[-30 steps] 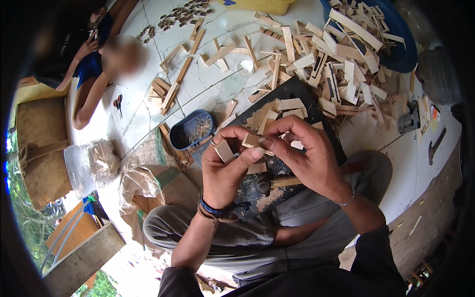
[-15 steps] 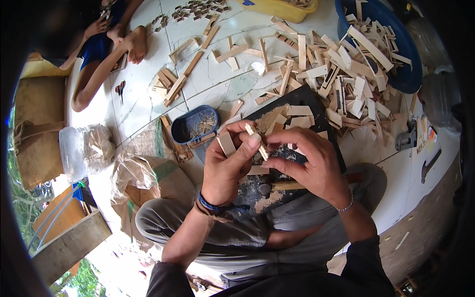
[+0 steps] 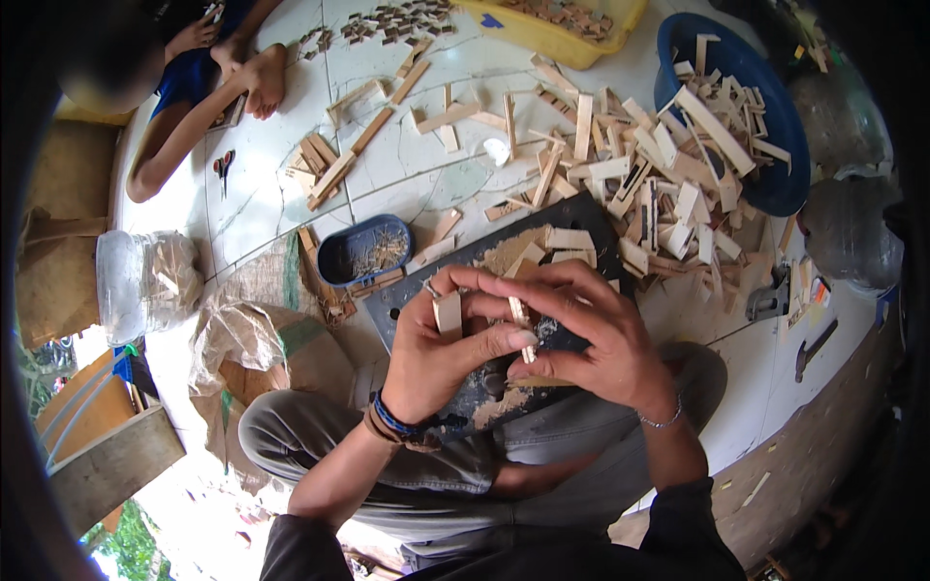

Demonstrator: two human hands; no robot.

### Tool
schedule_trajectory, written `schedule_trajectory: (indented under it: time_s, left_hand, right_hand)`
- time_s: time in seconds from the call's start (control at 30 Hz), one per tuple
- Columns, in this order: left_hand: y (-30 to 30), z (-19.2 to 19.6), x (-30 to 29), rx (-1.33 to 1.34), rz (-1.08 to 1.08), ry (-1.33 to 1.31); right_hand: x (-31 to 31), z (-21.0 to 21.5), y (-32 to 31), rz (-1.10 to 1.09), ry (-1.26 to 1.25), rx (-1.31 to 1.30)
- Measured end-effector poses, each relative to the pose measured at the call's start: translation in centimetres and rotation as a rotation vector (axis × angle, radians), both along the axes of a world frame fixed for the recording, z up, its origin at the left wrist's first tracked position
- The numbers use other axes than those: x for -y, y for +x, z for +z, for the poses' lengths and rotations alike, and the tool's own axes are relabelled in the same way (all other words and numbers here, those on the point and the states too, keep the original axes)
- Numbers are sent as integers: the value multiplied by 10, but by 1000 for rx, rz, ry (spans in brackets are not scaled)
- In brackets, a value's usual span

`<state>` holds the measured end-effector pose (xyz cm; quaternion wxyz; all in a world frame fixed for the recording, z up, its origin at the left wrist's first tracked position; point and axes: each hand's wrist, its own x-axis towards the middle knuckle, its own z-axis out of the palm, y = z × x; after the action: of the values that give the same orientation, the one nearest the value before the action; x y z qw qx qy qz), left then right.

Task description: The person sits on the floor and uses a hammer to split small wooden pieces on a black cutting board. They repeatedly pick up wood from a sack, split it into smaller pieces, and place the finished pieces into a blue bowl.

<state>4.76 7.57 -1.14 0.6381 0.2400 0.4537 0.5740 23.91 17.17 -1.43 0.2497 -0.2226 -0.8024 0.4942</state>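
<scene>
Above a black board (image 3: 596,225), my two hands meet around a small, pale wooden piece with notched edges (image 3: 517,310). My left hand (image 3: 431,353) pinches it with the thumb, and a second flat wooden piece (image 3: 448,316) is tucked in its palm. My right hand (image 3: 610,339) curls over from the other side, fingers on the notched piece, which they partly hide. Sawdust (image 3: 509,252) and several wooden slips (image 3: 570,239) lie on the board just beyond my fingers.
A heap of wooden pieces (image 3: 668,184) spills from a blue basin (image 3: 790,126). Left of the board stand a small blue tray (image 3: 334,266) and a woven sack (image 3: 300,339). Scissors (image 3: 224,169) lie near another person's foot (image 3: 263,85); a hammer (image 3: 816,349) lies at right.
My hands have closed in on each other, and the right fingers now reach over toward the left. My left thumb has slid lower, and the notched piece is more covered.
</scene>
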Motion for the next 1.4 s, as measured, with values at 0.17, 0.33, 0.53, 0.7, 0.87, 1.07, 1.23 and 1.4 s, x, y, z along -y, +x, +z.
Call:
schedule_trajectory:
  time_s: [0.17, 0.33, 0.53, 0.7, 0.87, 1.07, 1.23, 1.4]
  left_hand:
    - [-1, 8, -1, -80, -63, -158]
    - [-4, 7, -2, 46, -86, -151]
    - [-3, -3, 1, 106, -40, -181]
    - [-5, -3, 1, 50, -90, -159]
    - [-12, -4, -6, -279, 6, -41]
    - [-39, -3, -11, 137, 207, -107]
    - [-40, -1, -5, -219, 328, -36]
    - [-51, 2, -7, -60, 557, 109]
  right_hand:
    - [2, 3, -1, -22, 2, 62]
    - [3, 5, -4, -44, 63, 85]
    - [2, 5, -5, -92, 44, 51]
    - [-1, 4, -5, -68, 113, 39]
    - [-10, 5, 1, -112, 100, 148]
    - [9, 8, 14, -167, 177, 359]
    - [45, 5, 15, -387, 33, 480]
    - [50, 5, 17, -381, 63, 503]
